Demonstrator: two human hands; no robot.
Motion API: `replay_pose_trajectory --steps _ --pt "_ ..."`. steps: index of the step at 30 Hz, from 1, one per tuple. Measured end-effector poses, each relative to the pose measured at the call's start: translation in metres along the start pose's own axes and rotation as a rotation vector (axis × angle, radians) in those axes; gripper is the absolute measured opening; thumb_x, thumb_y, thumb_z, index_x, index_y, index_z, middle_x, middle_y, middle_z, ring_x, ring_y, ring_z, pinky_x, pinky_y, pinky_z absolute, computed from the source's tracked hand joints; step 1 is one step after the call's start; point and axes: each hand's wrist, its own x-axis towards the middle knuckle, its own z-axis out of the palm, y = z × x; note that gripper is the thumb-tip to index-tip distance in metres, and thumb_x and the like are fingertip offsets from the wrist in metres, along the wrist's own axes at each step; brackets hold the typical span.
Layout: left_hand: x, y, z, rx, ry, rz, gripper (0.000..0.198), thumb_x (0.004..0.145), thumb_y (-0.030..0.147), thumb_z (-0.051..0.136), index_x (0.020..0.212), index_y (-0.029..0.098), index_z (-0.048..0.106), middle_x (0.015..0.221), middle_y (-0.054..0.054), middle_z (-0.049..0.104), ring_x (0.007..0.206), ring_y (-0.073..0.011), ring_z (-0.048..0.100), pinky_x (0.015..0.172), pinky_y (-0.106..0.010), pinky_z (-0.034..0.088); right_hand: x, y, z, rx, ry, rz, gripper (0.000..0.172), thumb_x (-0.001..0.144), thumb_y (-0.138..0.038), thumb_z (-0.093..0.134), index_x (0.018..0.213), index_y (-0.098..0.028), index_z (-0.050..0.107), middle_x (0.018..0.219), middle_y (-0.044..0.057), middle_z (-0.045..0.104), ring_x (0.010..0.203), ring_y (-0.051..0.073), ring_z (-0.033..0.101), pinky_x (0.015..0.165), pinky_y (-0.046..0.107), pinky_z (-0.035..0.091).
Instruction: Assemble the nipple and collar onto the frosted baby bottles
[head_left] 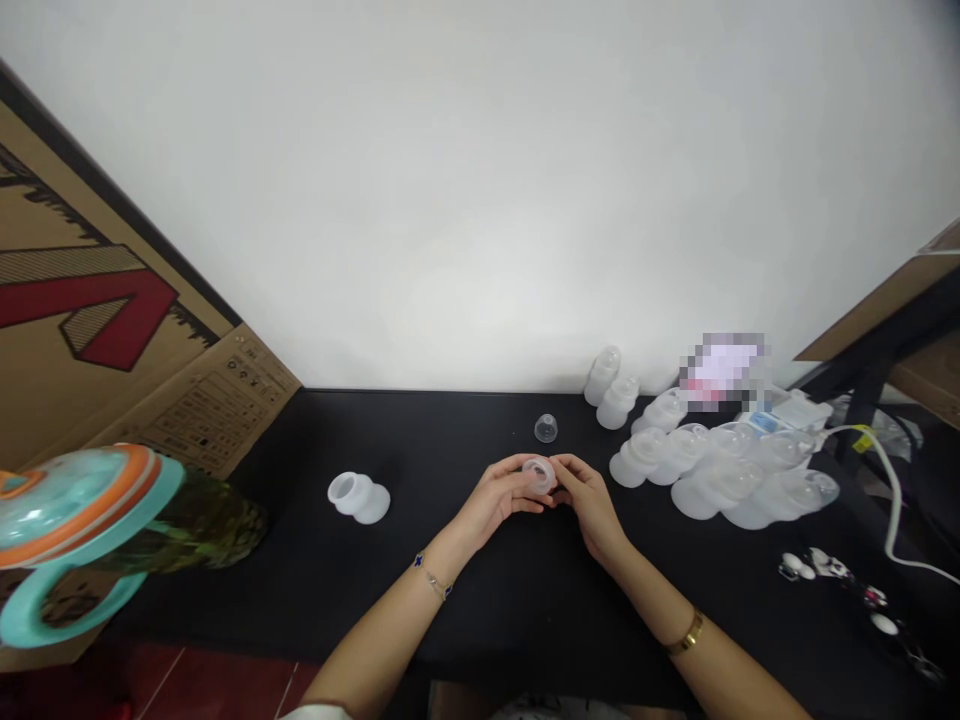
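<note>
Both my hands meet over the middle of the black table point(315, 560). My left hand point(499, 497) and my right hand point(589, 497) pinch the same small translucent white plastic ring piece point(538, 472) from either side, fingers curled round it. A small clear dome cap point(545, 428) lies just beyond them on the table. A white plastic collar part point(358, 497) lies on its side to the left of my left hand.
Several frosted plastic bottles point(712, 465) lie heaped at the right, with two more point(611, 388) by the white wall. A cardboard box point(112, 340) leans at the left, a teal and orange cup point(67, 530) before it. A white cable point(892, 500) and small clips point(825, 567) lie at far right.
</note>
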Motion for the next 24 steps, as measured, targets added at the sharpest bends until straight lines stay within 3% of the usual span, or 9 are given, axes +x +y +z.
replay_pose_trajectory --steps 9,24 --pt "-0.0014 -0.0011 0.0025 0.115 0.033 0.054 0.046 0.072 0.031 0.082 0.112 0.013 0.071 0.088 -0.011 0.076 0.073 -0.0196 0.072 0.068 -0.027 0.055 0.003 0.0062 -0.003 0.066 -0.036 0.132 0.034 0.075 -0.049 0.077 0.084 -0.017 0.073 0.072 0.001 0.065 0.061 0.013 0.058 0.05 0.021 0.048" --pt "0.001 -0.0064 0.0035 0.235 0.105 0.114 0.044 0.069 0.035 0.084 0.105 0.013 0.071 0.076 -0.005 0.073 0.054 -0.0121 0.062 0.056 -0.025 0.052 0.0039 0.006 -0.0038 0.068 -0.044 0.16 0.033 0.076 -0.049 0.077 0.083 -0.017 0.072 0.073 0.002 0.065 0.064 0.013 0.06 0.051 0.02 0.048"
